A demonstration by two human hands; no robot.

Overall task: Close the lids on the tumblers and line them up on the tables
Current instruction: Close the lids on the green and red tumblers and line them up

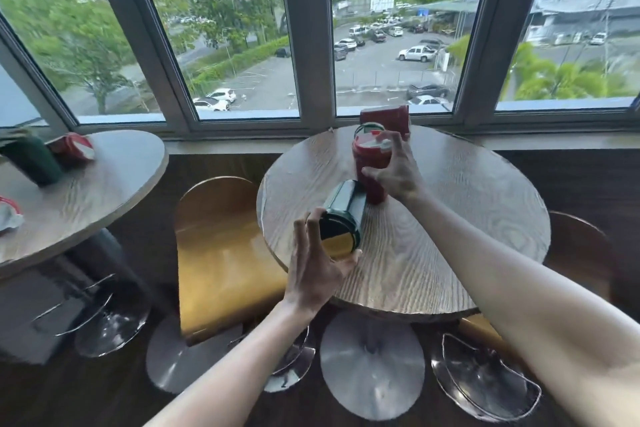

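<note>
A dark green tumbler (346, 206) leans on the round wooden table (450, 218), its open mouth toward me, and my left hand (313, 274) grips its rim. Behind it a red tumbler (369, 163) stands upright with its lid on and the white flip tab raised. My right hand (394, 166) wraps around the red tumbler's right side, fingers at the lid. Another dark green tumbler (29, 159) and a red one lying down (71, 147) are on the left table (104, 184).
A red box (386, 118) stands at the table's far edge by the window. A wooden stool seat (221, 253) sits between the two tables, and chrome stool bases (372, 364) lie below. A red and white object (8, 215) shows at the far left edge.
</note>
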